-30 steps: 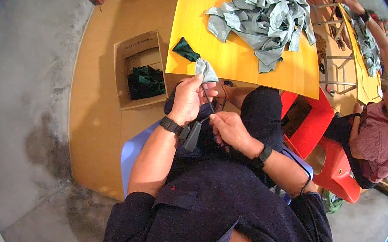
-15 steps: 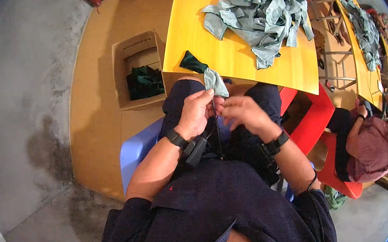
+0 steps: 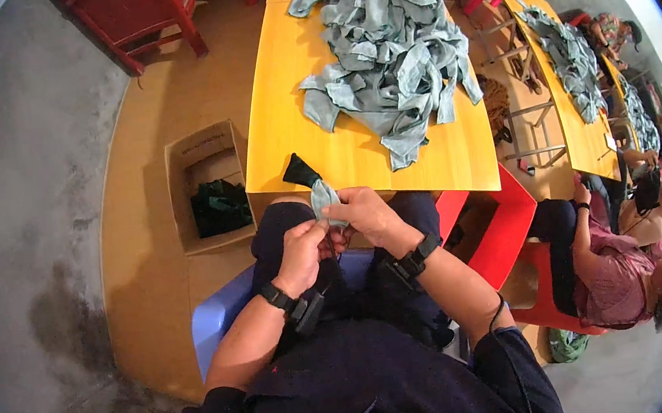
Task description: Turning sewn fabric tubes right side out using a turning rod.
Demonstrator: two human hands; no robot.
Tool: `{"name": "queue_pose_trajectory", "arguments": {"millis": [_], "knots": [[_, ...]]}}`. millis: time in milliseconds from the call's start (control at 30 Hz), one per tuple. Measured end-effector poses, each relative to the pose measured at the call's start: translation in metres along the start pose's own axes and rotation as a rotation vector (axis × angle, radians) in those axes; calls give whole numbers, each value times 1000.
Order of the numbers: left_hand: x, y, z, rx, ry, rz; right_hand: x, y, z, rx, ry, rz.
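Observation:
A small piece of cloth, pale grey-green (image 3: 323, 197) with a dark green end (image 3: 300, 170), is held over my lap at the table's near edge. Its dark end points away from me and lies over the tabletop's edge. My left hand (image 3: 302, 254) pinches the near end of the pale part. Thumb and fingers of my right hand (image 3: 369, 215) close on the same pale part from the right side. The two hands nearly touch, and some fingertips are hidden. Below them the near end of the cloth cannot be made out.
A heap of grey-green cloth pieces (image 3: 391, 56) covers much of the yellow table (image 3: 274, 122). At left on the floor stands a cardboard box (image 3: 180, 186) with dark green cloth (image 3: 220, 208). A red stool (image 3: 493, 244) is at my right; other people sit at further tables.
My right hand has moved in from beside the cloth and now grips its pale part. The view has shifted, so the table and box appear lower and further left.

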State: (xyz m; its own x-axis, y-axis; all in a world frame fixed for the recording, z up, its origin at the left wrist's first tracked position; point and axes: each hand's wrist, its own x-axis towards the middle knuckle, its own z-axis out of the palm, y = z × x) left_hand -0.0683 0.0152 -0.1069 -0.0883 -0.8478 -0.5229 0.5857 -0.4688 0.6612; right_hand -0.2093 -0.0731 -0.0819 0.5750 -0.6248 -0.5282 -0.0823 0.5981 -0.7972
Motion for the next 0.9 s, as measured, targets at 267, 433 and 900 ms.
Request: {"name": "queue_pose_trajectory", "arguments": {"millis": [267, 433, 900], "knots": [[-3, 5, -9, 169, -47, 70, -8, -17, -1, -129, -18, 23], [0, 33, -4, -88, -77, 73, -7, -16, 1, -225, 18, -19], [-2, 27, 10, 118, -15, 119, -16, -17, -17, -99, 1, 24]]}}
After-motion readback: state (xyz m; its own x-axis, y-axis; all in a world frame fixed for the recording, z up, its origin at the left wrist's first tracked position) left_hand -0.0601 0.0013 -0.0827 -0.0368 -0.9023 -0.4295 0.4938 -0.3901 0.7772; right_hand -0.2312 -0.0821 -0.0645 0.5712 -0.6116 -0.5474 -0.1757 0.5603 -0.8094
